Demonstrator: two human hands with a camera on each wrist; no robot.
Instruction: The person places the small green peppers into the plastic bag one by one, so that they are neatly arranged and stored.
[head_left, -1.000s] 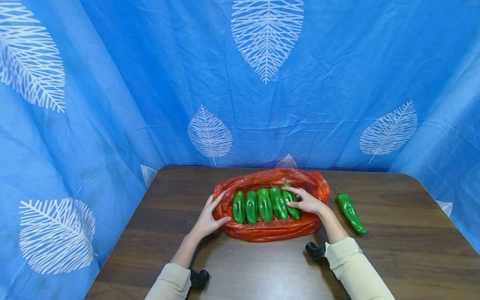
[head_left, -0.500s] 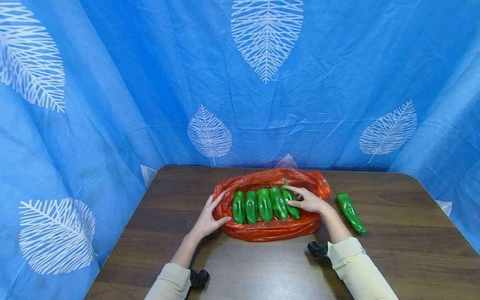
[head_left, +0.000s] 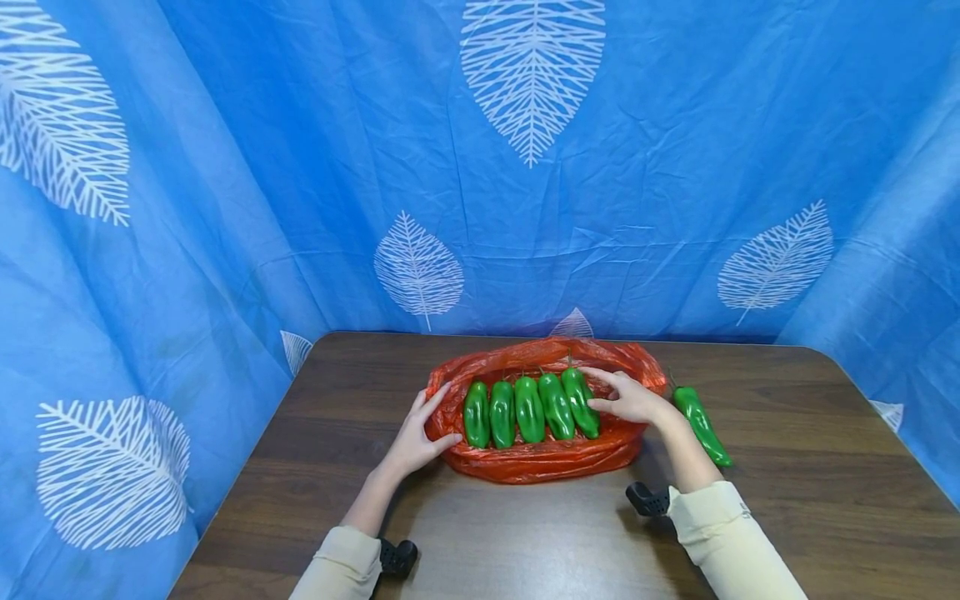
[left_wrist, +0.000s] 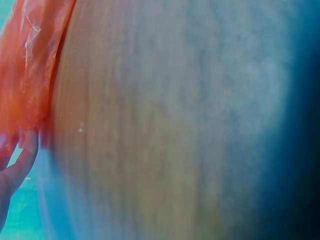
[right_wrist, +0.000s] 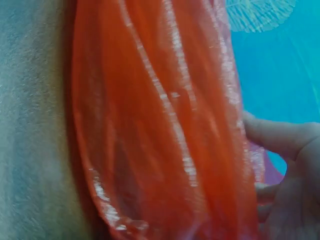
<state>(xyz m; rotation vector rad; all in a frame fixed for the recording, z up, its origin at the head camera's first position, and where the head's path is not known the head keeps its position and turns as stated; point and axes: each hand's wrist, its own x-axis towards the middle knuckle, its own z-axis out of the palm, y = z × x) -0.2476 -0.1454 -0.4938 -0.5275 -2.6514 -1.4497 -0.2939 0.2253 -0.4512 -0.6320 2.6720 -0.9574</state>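
Note:
A red plastic bag (head_left: pixel 517 471) lies spread at the table's far middle, its mouth facing up. Inside, several glossy green peppers (head_left: pixel 529 408) stand side by side in a row. My left hand (head_left: pixel 412 437) rests at the bag's left end, thumb and forefinger spread over its rim; in the left wrist view, the thumb (left_wrist: pixel 22 162) touches the red plastic. Over the bag's right end is my right hand (head_left: pixel 628 402), thumb and fingers apart, just right of the rightmost pepper (head_left: pixel 581 404). The right wrist view shows mostly the bag's crinkled side (right_wrist: pixel 165 125), hiding the peppers.
One more green pepper (head_left: pixel 701 425) lies on the brown wooden table (head_left: pixel 810 467) right of the bag, partly behind my right forearm. A blue curtain (head_left: pixel 645 167) with white leaf prints hangs behind the table and at both sides.
My right hand has let go of the rightmost pepper in the bag and shifted right, away from it. That pepper stays in the row. My left hand has not moved.

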